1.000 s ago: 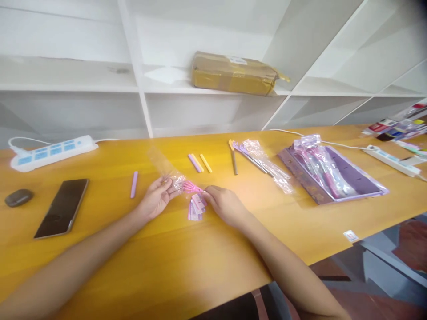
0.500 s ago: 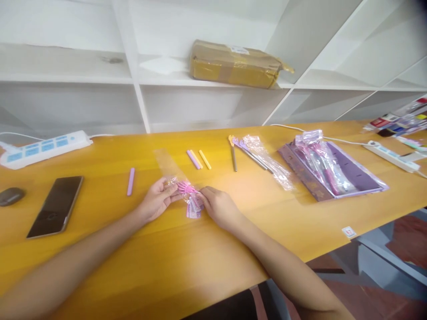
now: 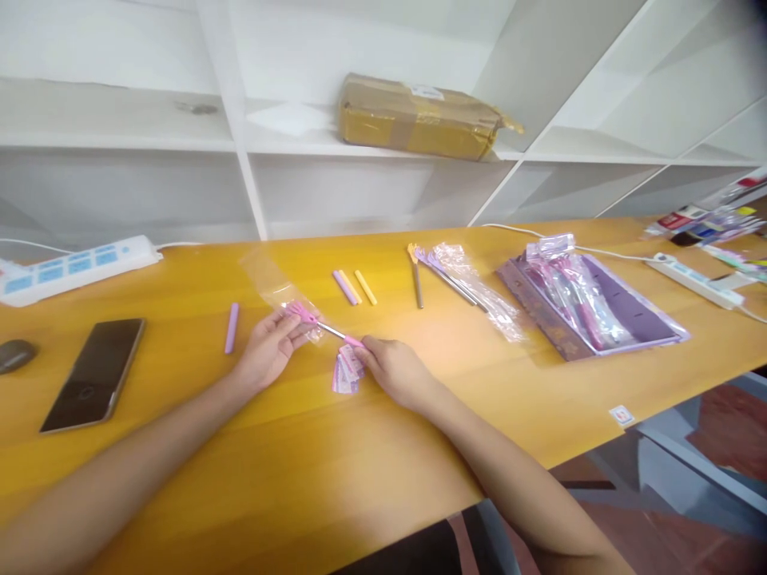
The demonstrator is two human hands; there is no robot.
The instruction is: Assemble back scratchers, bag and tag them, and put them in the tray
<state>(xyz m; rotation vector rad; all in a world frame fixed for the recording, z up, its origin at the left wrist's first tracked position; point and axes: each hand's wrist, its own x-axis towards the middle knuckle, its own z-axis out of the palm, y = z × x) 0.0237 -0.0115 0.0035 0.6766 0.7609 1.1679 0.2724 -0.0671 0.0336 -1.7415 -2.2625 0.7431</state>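
A pink back scratcher with a thin metal rod stretches between my hands. The fingers of my left hand close on its claw-shaped head, where a clear plastic sleeve also lies. My right hand grips the pink handle end. Below the rod, several small printed cards lie fanned on the table. A purple tube rests left of my left hand, and another purple tube and two yellow tubes lie beyond the back scratcher.
Back scratchers with a yellow head and purple heads lie beside crumpled plastic wrappers. A purple box holds wrapped pink back scratchers. A phone, a mouse and a power strip are at left. A taped carton sits on the shelf.
My hands have moved apart, the left one going left with the claw head and the sleeve. The metal rod and pink handle now show between them, and the cards are uncovered.
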